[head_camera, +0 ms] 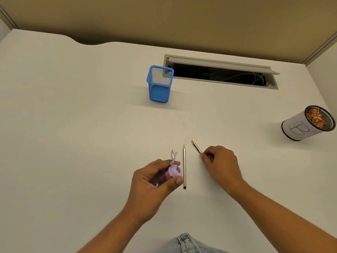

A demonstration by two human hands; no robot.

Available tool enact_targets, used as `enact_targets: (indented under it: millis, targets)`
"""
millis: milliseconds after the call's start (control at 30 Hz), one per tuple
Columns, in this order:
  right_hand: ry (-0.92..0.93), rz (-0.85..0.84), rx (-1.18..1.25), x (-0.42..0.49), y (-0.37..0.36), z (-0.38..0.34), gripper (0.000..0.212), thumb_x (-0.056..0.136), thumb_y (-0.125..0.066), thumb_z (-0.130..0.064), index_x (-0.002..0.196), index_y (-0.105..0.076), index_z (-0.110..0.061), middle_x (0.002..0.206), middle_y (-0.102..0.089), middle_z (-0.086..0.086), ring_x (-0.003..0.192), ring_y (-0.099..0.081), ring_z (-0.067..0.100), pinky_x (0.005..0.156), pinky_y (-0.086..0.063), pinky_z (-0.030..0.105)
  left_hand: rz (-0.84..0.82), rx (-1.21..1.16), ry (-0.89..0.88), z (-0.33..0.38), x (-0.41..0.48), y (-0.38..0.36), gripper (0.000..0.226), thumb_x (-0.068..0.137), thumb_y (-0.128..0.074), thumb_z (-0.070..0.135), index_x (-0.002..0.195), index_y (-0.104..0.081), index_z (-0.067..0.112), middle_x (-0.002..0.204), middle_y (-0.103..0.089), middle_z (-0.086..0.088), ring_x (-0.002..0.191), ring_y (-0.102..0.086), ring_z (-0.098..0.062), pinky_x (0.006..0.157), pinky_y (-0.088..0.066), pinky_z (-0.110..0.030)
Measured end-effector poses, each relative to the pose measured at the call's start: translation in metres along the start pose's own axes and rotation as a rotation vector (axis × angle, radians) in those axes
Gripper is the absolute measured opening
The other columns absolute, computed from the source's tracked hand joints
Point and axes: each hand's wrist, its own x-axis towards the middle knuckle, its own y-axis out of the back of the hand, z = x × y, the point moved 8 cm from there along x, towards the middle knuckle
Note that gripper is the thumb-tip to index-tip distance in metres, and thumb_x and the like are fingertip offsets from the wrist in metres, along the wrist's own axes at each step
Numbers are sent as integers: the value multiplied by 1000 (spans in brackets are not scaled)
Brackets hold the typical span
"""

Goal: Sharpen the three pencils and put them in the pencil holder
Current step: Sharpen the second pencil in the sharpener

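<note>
Surface (73, 125): white, wide, with a curved cut along its far edge against a tan wall.

Pencil holder (160, 84): blue square mesh cup, upright, far centre of the surface, just beside the left end of a cable slot (222, 73). Nothing shows inside it.

Cable slot: long grey-framed opening with its flap raised; cables lie in the dark inside.

Round cup (308, 123): dark mesh wrapped in white paper marked "B", at the right edge, well apart from the rest; orange-brown shavings fill its top.

Middle pencil (184, 167): lies flat on the surface between the two hands, point toward the far side, untouched.

Left pencil (172, 154): only its pointed end shows, above the left hand; the rest is hidden behind the sharpener and the fingers.

Right pencil (196, 147): angled, point up and to the left, lower end pinched by the right hand.

Sharpener (174, 171): small lilac piece with a clear body and its flip cap open, held in the left hand.

Left hand (155, 181): fingers wrapped narrowly round the sharpener, thumb pressed at its near side.

Right hand (220, 165): fingers curled in, tips closed on the right pencil, low over the surface.

Near edge: a strip of light denim (186, 243).
</note>
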Motion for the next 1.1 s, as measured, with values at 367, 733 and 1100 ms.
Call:
enact_targets:
  millis: [367, 733, 1100]
  targets:
    - [7, 20, 31, 0, 4, 1, 8, 91, -65, -24, 87, -71, -25, 73, -68, -11, 68, -63, 10, 68, -54, 31, 3, 5, 1, -2, 0, 2, 28, 65, -79, 41, 93, -75, 45, 92, -77, 13, 86, -71, -9, 74, -53, -11]
    - [-36, 19, 25, 1, 3, 6, 18, 95, -55, -19, 92, -72, -20, 80, -68, -4, 70, -63, 20, 61, -58, 41, 0, 2, 1, -5, 1, 1, 28, 66, -79, 38, 93, -76, 42, 91, -77, 11, 85, -71, -9, 74, -53, -12]
    - [-102, 48, 108, 1, 4, 17, 11, 90, -62, -25, 82, -69, -25, 71, -66, -12, 67, -63, 7, 60, -50, 26, -1, -16, -1, -6, 1, 1, 28, 68, -82, 48, 94, -76, 42, 92, -77, 9, 87, -71, -11, 74, -54, -14]
